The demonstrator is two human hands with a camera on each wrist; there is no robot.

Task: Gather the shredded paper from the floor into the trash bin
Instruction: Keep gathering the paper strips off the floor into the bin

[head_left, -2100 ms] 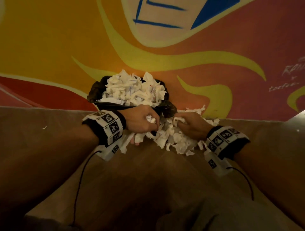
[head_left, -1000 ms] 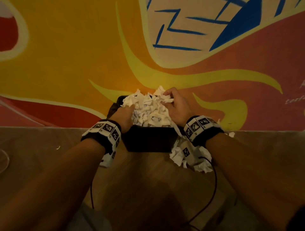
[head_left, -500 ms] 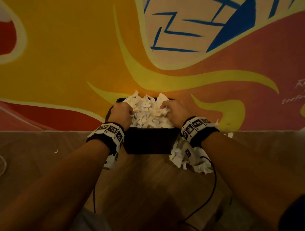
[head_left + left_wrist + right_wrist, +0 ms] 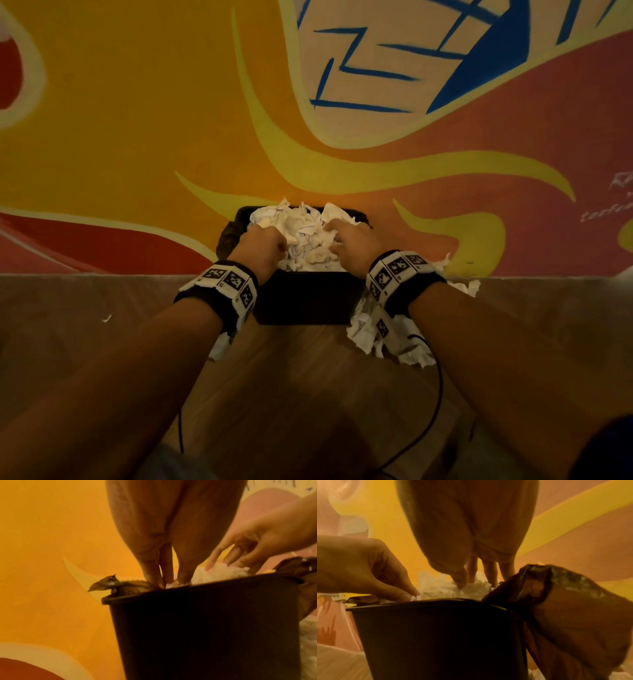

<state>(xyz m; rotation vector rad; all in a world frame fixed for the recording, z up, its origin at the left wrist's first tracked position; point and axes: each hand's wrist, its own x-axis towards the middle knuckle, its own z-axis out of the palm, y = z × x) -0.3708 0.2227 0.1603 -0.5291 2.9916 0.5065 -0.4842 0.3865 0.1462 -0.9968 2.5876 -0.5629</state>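
A black trash bin [image 4: 305, 301] stands on the floor against the painted wall, heaped with white shredded paper [image 4: 305, 236]. Both my hands are on top of that heap. My left hand [image 4: 270, 245] pushes into the left side, its fingers [image 4: 164, 574] pointing straight down past the rim. My right hand [image 4: 337, 236] lies on the right side with fingers [image 4: 460, 582] spread and pressing the paper. Neither hand grips anything. More shredded paper [image 4: 387, 339] lies on the floor by the bin's right side, partly under my right wrist.
A dark bin liner [image 4: 565, 608] hangs bunched over the bin's right rim, with a smaller flap [image 4: 106, 584] at the left rim. One small paper scrap [image 4: 107, 318] lies on the wooden floor far left. Cables trail from both wrists.
My hands carried a bunch of paper up from the floor onto the bin. They have since pushed the heap down, so it stands lower above the rim.
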